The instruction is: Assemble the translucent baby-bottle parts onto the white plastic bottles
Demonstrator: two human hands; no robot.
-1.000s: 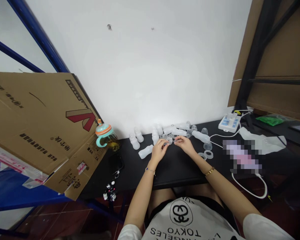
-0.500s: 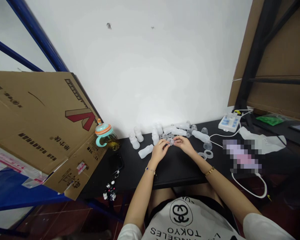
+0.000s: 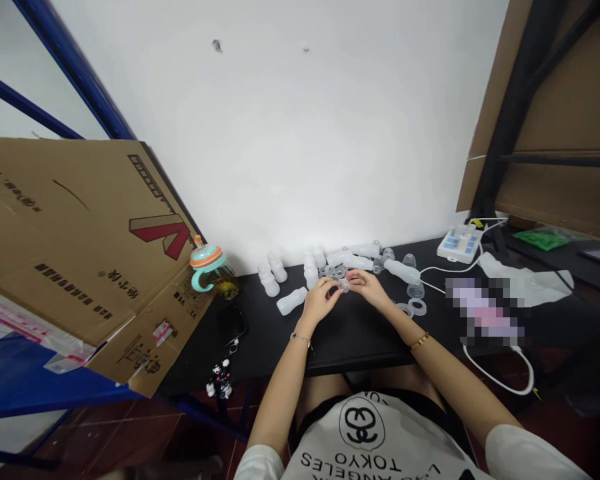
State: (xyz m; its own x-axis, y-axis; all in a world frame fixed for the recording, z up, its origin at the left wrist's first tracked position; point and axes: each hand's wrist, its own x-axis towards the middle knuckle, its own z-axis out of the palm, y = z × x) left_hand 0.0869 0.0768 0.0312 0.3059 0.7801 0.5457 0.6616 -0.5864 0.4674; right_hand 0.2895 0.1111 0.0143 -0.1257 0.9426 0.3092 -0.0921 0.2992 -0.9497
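Note:
My left hand (image 3: 322, 297) and my right hand (image 3: 369, 289) meet over the black table. Between their fingertips is a small translucent bottle ring (image 3: 344, 285), partly covered by the fingers; whether a nipple sits in it, I cannot tell. Both hands are closed in a pinch on it. Just beyond them lie more translucent rings (image 3: 339, 272) and white, frosted baby bottles (image 3: 363, 263). Left of my left hand, one white bottle (image 3: 291, 302) lies on its side. Near my right forearm are a loose ring (image 3: 417, 307) and a clear cap (image 3: 415, 289).
Two white bottles (image 3: 269, 283) stand at the left by a lidded teal cup (image 3: 215, 270). A phone (image 3: 231, 325) with a charm lies near the front edge. A large cardboard box (image 3: 80, 253) borders the left. A power strip (image 3: 459, 244) and white cables occupy the right.
The ring between my fingers has turned, its opening showing less than before. My hands stay in nearly the same place.

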